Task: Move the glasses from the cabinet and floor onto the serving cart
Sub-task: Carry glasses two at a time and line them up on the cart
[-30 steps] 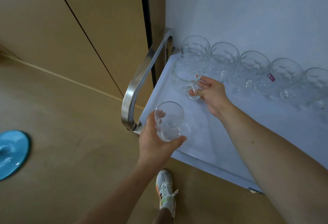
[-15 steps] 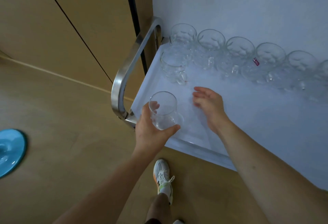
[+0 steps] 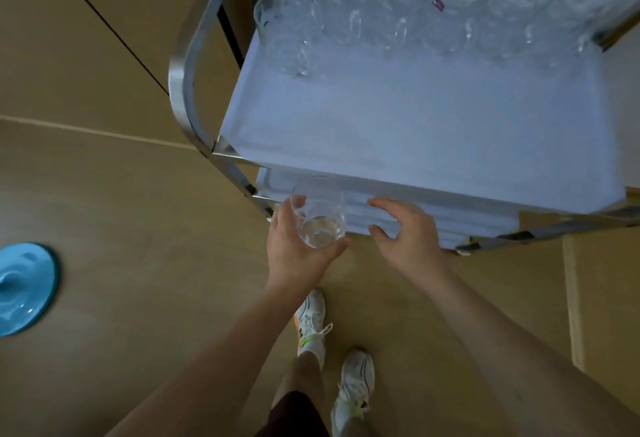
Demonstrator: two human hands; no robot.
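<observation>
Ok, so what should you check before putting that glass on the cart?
1. Left hand grips the glass firmly: ok, fingers curl round it.
2. Glass upright: ok, mouth faces up.
3. Bare space on the cart's top shelf: ok, the front part is free.
4. Row of glasses at the back out of the way: ok.
5. Right hand free to help: ok, open, holding nothing.
6. Glass over the shelf yet: not ok, it is by the cart's front edge.

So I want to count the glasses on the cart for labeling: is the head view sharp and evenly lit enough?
Head view: wide-angle bending curves the cart handle; the back row of glasses is smeared and low-contrast against the pale tray, rims merging; the glass in the left hand is clearer.
</observation>
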